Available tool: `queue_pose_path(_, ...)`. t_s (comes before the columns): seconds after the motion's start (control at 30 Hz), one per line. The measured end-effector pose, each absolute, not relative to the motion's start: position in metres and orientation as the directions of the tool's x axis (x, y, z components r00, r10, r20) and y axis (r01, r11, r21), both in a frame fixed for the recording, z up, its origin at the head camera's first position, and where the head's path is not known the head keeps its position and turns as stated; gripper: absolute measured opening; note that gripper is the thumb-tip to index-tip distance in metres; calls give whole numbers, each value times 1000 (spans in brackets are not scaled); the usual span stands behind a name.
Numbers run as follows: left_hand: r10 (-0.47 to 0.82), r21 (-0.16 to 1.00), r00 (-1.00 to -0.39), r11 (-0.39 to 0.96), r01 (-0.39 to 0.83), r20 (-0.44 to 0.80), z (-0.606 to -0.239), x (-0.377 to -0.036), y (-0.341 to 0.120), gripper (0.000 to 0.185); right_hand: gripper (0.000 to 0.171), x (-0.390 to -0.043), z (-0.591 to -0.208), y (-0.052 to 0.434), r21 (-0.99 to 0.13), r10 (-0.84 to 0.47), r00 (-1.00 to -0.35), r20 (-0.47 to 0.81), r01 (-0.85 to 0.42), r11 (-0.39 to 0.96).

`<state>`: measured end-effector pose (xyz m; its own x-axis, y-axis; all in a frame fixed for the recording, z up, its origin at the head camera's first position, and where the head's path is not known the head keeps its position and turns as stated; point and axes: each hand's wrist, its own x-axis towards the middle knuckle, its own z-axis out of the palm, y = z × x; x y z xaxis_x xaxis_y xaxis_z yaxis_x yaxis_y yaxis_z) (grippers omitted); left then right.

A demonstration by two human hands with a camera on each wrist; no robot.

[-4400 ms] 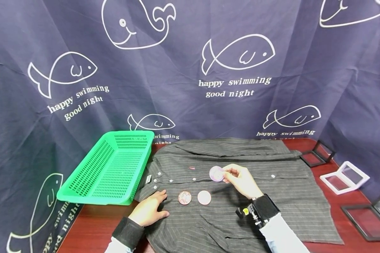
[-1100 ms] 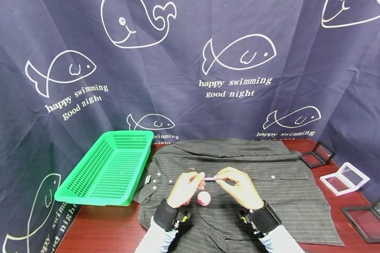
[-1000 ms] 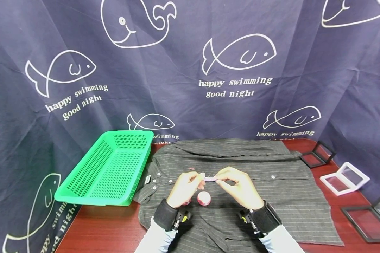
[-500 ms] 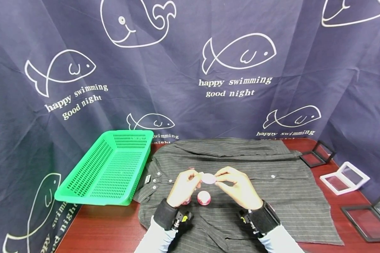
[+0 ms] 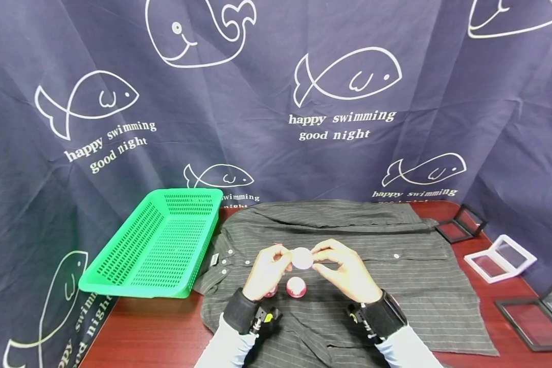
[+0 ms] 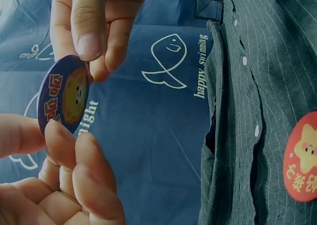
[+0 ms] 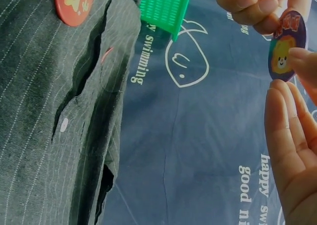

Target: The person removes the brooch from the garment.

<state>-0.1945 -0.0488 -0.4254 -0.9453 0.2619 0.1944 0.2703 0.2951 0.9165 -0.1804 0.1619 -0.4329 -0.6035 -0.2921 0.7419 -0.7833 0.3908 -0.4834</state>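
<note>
Both hands hold one round pin badge (image 5: 302,258) up above a dark striped shirt (image 5: 395,276). My left hand (image 5: 285,261) pinches its left edge and my right hand (image 5: 319,257) pinches its right edge. The pale back faces the head camera. The left wrist view shows the badge's purple front with a lion (image 6: 64,98), as does the right wrist view, where the badge (image 7: 286,45) sits between both hands' fingertips. A red star badge (image 5: 296,288) lies on the shirt just below the hands. Another badge (image 5: 271,293) is mostly hidden behind my left hand.
A green plastic basket (image 5: 161,245) stands at the shirt's left on the red-brown table (image 5: 156,332). Black display frames (image 5: 462,224) (image 5: 533,317) and a white one (image 5: 500,258) lie at the right. A dark fish-print curtain hangs behind.
The badge, edge-on a second ago, has turned so its pale back faces up. Earlier the right hand held it alone while the left hand lay on the shirt.
</note>
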Motion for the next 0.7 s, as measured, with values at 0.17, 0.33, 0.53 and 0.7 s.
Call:
queue_pose_path(0.17, 268, 913, -934, 267, 310, 238, -429, -198, -52, 13, 27, -180, -431, 164, -537, -288, -653, 701, -748, 389)
queue_pose_path(0.33, 268, 895, -922, 275, 352, 280, -429, -198, -53, 10, 23, -180, -427, 167, -680, -262, -745, 613, -666, 304)
queue_pose_path(0.53, 280, 858, -905, 318, 402, 320, -427, -196, -52, 13, 17, -180, -416, 168, -777, -177, -831, 527, -556, 295)
queue_pose_path(0.7, 288, 839, -895, 337, 428, 341, -427, -194, -51, 14, 15, -182, -410, 165, -816, -160, -887, 433, -461, 349)
